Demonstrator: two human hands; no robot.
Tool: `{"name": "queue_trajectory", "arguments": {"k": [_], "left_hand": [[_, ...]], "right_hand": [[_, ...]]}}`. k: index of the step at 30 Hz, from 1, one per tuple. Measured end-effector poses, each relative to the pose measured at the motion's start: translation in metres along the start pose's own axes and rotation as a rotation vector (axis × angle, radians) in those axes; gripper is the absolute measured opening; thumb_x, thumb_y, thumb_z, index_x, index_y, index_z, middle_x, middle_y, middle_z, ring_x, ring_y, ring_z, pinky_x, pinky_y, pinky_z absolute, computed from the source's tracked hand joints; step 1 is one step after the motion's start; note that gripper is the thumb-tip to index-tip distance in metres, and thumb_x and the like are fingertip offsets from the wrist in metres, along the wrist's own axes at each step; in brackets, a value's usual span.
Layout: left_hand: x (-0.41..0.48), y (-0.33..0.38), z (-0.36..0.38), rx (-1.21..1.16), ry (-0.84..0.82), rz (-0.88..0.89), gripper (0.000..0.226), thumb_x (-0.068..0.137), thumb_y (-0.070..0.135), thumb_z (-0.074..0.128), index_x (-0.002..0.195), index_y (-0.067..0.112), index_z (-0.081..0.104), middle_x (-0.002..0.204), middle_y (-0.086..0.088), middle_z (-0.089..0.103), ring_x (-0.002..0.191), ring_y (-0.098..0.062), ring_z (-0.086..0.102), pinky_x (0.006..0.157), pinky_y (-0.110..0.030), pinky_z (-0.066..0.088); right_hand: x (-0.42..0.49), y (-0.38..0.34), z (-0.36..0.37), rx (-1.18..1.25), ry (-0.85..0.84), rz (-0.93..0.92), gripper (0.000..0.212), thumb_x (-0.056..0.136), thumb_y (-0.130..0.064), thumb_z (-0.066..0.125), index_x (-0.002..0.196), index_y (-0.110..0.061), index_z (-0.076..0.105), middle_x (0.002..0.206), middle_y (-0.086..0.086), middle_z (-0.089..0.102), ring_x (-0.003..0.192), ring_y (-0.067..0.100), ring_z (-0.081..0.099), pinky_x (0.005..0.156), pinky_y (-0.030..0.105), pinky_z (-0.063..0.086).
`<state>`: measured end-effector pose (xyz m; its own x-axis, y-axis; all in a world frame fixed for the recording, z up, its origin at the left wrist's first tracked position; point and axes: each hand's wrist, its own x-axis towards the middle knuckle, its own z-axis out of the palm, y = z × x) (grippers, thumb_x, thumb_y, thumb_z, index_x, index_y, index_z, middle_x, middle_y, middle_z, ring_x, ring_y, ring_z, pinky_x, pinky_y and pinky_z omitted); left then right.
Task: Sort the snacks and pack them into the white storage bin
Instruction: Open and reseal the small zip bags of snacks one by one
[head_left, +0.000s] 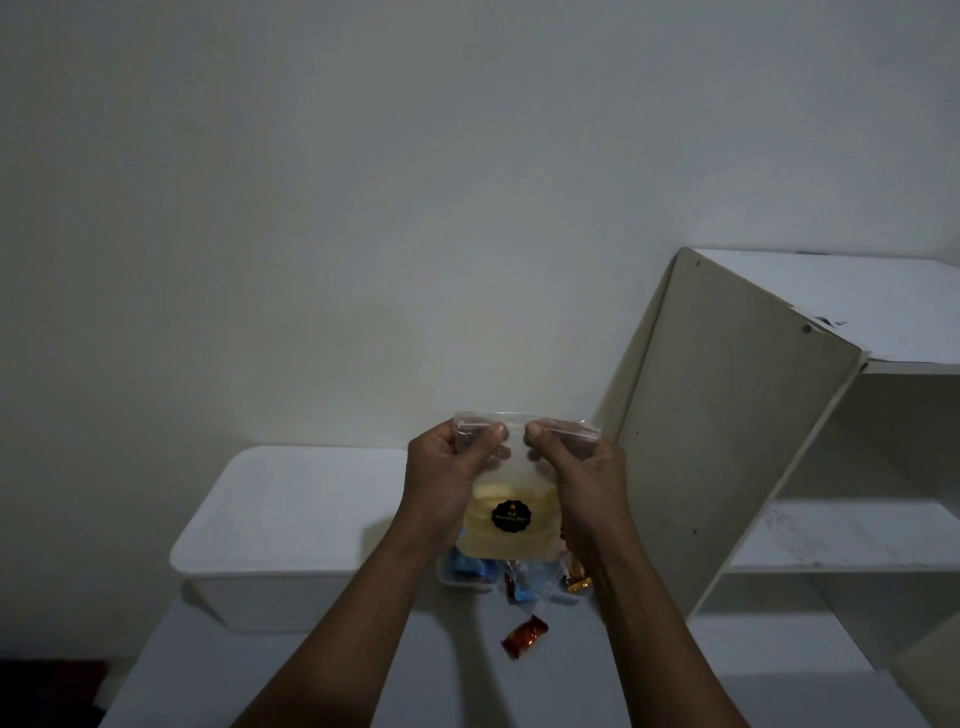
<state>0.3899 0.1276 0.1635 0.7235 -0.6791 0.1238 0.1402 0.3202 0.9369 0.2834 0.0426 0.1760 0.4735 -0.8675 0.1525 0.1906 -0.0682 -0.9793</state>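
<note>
The left hand (447, 480) and right hand (584, 486) pinch the bag (511, 467) top with curled fingers (496, 430), mid frame. A hard pull could spill snacks (535, 540) on the bench (311, 675).

Both hands up in front of wall (363, 208). Left hand (447, 467) and right hand (582, 483) pinch top edge of clear bag (511, 467), thumbs close together. Bag upright, yellow snack inside, black round sticker (511, 515) on front. Below bag: pile of small sweets (470, 569), blue and gold wraps, partly hidden by arms. Red sweet (524, 636) alone on table (260, 675), nearer camera. White bin (291, 525) at left, flat top. Shelf (727, 415) at right, tipped, beside table.
</note>
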Motion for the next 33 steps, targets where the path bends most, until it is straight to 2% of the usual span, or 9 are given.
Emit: {"name": "queue_trajectory", "arguments": {"k": [3, 7, 11, 16, 19, 25, 30, 33], "left_hand": [[0.0008, 0.0024, -0.0001, -0.031, 0.006, -0.009, 0.010, 0.077, 0.019, 0.073, 0.086, 0.014, 0.071, 0.084, -0.004, 0.073, 0.077, -0.017, 0.067, 0.082, -0.038, 0.053], [0.0029, 0.0025, -0.0012, -0.052, 0.004, -0.034, 0.003, 0.085, 0.013, 0.068, 0.086, 0.013, 0.071, 0.083, -0.004, 0.073, 0.075, -0.017, 0.065, 0.083, -0.041, 0.050], [-0.0022, 0.0007, 0.0018, -0.072, 0.040, 0.004, 0.009, 0.075, 0.024, 0.074, 0.079, 0.016, 0.075, 0.082, -0.007, 0.074, 0.078, -0.021, 0.068, 0.080, -0.039, 0.054], [-0.0007, 0.0039, 0.0057, -0.152, 0.082, -0.017, 0.010, 0.090, 0.008, 0.063, 0.082, 0.009, 0.069, 0.079, -0.006, 0.071, 0.073, -0.016, 0.067, 0.076, -0.035, 0.053], [0.0017, 0.0052, 0.0056, -0.150, 0.099, -0.009, 0.016, 0.092, 0.006, 0.059, 0.080, 0.009, 0.068, 0.078, -0.007, 0.069, 0.071, -0.017, 0.066, 0.074, -0.036, 0.052], [-0.0005, 0.0014, 0.0044, -0.186, 0.093, 0.001, 0.017, 0.092, 0.013, 0.061, 0.077, 0.010, 0.069, 0.076, -0.006, 0.071, 0.073, -0.017, 0.067, 0.076, -0.035, 0.055], [0.0030, 0.0043, 0.0040, -0.122, 0.092, 0.028, 0.018, 0.093, 0.018, 0.060, 0.079, 0.012, 0.068, 0.081, -0.005, 0.072, 0.073, -0.017, 0.067, 0.075, -0.037, 0.054], [0.0015, 0.0042, 0.0004, -0.064, 0.022, 0.022, 0.011, 0.082, 0.023, 0.070, 0.082, 0.012, 0.072, 0.082, -0.006, 0.073, 0.076, -0.019, 0.067, 0.078, -0.037, 0.055]], "right_hand": [[-0.0013, -0.0001, -0.0001, 0.023, -0.012, 0.018, 0.018, 0.082, -0.017, 0.077, 0.095, -0.006, 0.076, 0.078, 0.005, 0.075, 0.071, 0.011, 0.068, 0.064, 0.020, 0.055], [-0.0029, 0.0020, -0.0003, 0.043, -0.013, 0.026, 0.018, 0.084, -0.018, 0.074, 0.095, -0.004, 0.075, 0.077, 0.004, 0.075, 0.069, 0.009, 0.068, 0.061, 0.017, 0.053], [-0.0014, 0.0020, 0.0025, 0.019, 0.042, 0.025, 0.018, 0.086, -0.022, 0.073, 0.097, -0.007, 0.074, 0.078, 0.004, 0.073, 0.069, 0.006, 0.066, 0.066, 0.020, 0.051], [-0.0010, 0.0027, 0.0023, 0.032, 0.042, 0.047, 0.018, 0.087, -0.022, 0.072, 0.097, -0.008, 0.074, 0.077, 0.002, 0.072, 0.067, 0.004, 0.065, 0.068, 0.025, 0.050], [-0.0022, 0.0054, 0.0039, 0.035, 0.042, 0.045, 0.019, 0.086, -0.023, 0.072, 0.097, -0.007, 0.074, 0.080, 0.004, 0.074, 0.069, 0.007, 0.066, 0.068, 0.025, 0.051], [0.0009, 0.0046, 0.0017, 0.016, 0.051, 0.026, 0.020, 0.086, -0.022, 0.073, 0.097, -0.005, 0.074, 0.081, 0.007, 0.074, 0.068, 0.007, 0.066, 0.061, 0.017, 0.052], [-0.0015, 0.0055, 0.0023, 0.032, 0.044, 0.041, 0.019, 0.087, -0.024, 0.072, 0.098, -0.008, 0.074, 0.079, 0.004, 0.074, 0.071, 0.009, 0.066, 0.069, 0.024, 0.053], [-0.0008, 0.0040, 0.0010, 0.027, 0.027, 0.034, 0.019, 0.087, -0.024, 0.072, 0.097, -0.008, 0.074, 0.080, 0.004, 0.074, 0.073, 0.010, 0.067, 0.070, 0.025, 0.053]]}}
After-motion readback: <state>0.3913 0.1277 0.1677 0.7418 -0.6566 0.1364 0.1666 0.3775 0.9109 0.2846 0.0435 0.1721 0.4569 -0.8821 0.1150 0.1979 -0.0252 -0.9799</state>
